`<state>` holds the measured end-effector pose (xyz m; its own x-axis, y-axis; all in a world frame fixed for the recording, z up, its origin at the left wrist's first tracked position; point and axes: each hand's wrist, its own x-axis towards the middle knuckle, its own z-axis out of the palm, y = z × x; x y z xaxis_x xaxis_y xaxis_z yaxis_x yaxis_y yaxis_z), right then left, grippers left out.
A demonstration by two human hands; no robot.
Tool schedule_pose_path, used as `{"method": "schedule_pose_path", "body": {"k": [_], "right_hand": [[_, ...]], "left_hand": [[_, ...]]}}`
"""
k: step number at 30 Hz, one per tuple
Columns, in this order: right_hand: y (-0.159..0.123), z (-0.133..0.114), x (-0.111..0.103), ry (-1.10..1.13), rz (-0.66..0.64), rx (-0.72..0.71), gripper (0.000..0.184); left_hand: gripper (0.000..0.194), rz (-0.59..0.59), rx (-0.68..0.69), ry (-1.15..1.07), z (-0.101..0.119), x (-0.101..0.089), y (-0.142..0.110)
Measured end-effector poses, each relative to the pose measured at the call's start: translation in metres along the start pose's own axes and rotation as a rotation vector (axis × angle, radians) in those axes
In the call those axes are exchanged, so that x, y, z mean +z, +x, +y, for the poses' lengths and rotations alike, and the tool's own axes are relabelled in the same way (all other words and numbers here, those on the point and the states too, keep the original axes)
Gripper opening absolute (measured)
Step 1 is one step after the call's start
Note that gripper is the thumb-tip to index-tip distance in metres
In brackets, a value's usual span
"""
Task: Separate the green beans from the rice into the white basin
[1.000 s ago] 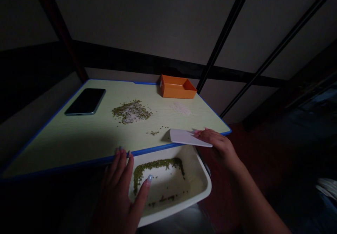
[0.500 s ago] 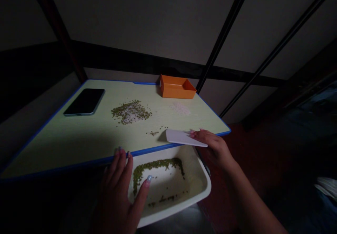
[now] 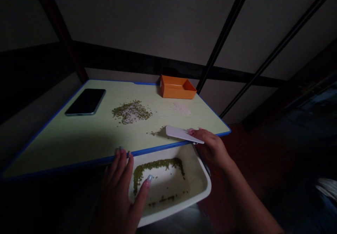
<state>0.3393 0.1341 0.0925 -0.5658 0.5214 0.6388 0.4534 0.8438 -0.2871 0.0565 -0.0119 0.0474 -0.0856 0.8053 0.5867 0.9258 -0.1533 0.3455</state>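
My left hand grips the left rim of a white tray, thumb inside, holding it just below the table's blue front edge. Green beans lie along the tray's far side. My right hand pinches a thin white scraper card, its far end resting on the pale tabletop beside a few loose green beans. Farther back lies a heap of green beans mixed with white grains.
A dark phone lies at the table's back left. An orange open box stands at the back edge, with a small patch of white grains in front of it. Dark frame bars rise behind the table.
My right hand has slid the white card a little left and farther onto the table, tilting it down toward the loose beans. My left hand and the tray have stayed still.
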Motion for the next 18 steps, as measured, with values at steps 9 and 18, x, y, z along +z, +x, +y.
{"method": "schedule_pose_path", "body": {"k": [9,18], "right_hand": [[-0.0032,-0.0015,-0.0017,-0.025,-0.024,-0.009,0.035],[-0.0063,-0.0048,-0.0036,-0.028,-0.018,-0.009,0.032]], "left_hand": [[0.063,0.005,0.011,-0.006,0.0005,-0.0018,0.0010],[0.067,-0.003,-0.003,-0.031,0.0002,-0.0004,-0.0001]]}}
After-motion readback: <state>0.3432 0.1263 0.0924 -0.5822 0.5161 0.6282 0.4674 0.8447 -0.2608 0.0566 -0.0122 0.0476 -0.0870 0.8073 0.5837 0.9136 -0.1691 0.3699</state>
